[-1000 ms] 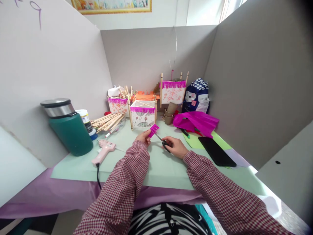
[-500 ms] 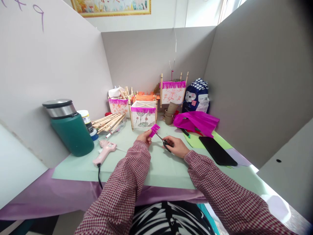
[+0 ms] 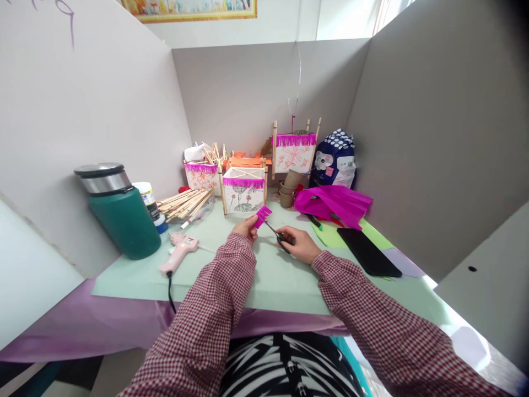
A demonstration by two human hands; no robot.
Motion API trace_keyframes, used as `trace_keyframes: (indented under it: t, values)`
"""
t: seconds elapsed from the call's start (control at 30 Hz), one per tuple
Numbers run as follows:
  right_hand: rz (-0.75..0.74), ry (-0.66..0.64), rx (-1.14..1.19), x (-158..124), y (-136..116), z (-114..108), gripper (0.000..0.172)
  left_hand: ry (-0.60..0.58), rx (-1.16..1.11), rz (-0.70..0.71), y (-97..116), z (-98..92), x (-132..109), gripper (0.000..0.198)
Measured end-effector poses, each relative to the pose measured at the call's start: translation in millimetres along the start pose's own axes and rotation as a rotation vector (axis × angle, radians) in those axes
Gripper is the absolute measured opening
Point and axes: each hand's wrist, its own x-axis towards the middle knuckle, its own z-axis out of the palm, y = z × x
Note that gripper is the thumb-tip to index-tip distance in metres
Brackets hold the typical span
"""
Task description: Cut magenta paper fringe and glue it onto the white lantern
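While the left hand (image 3: 247,227) pinches a small piece of magenta paper (image 3: 263,216) between thumb and fingers, the right hand (image 3: 303,244) grips a pair of scissors (image 3: 285,243) by the black handles, its fingers curled around them. The paper is held up in front of the person, over the pale green table cover (image 3: 281,292), its far edge cut into fringe-like strips. The scissors' blades point towards it; whether they touch it is too small to tell.

Just beyond the left hand stands a stick-framed box (image 3: 243,199) with drawn white sides and a magenta fringe along its upper edge. A pink glue gun (image 3: 179,253) lies to the left of the left forearm, near a green bottle (image 3: 124,220) and a bundle of wooden sticks (image 3: 185,204). To the right of the right hand, a black flat slab (image 3: 369,252) lies partly over bright green paper (image 3: 330,237), and a larger magenta sheet (image 3: 334,203) lies crumpled behind it.
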Motion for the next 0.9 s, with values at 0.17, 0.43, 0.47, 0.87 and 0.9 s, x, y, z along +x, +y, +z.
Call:
trace_keyframes:
  t: [0.17,0.43,0.47,0.87,0.9]
  values:
    - [-0.013,0.008,-0.036,0.5,-1.7,-1.6,0.031,-0.009,0.008,0.002,1.2,0.3,-0.3,0.018]
    - [-0.096,0.042,-0.128,1.5,-6.2,-4.3,0.029,-0.015,0.011,0.021,1.4,1.6,-0.8,0.021]
    - [-0.099,0.043,-0.133,1.5,-6.4,-4.2,0.029,-0.016,0.008,0.021,1.4,1.6,-1.0,0.021]
    - [-0.074,0.036,-0.098,2.0,-7.7,-1.6,0.027,0.011,0.017,0.018,0.0,1.9,-0.6,0.022]
    - [-0.072,0.036,-0.095,2.1,-7.3,-1.2,0.027,0.016,0.016,0.015,0.0,2.0,-0.8,0.021]
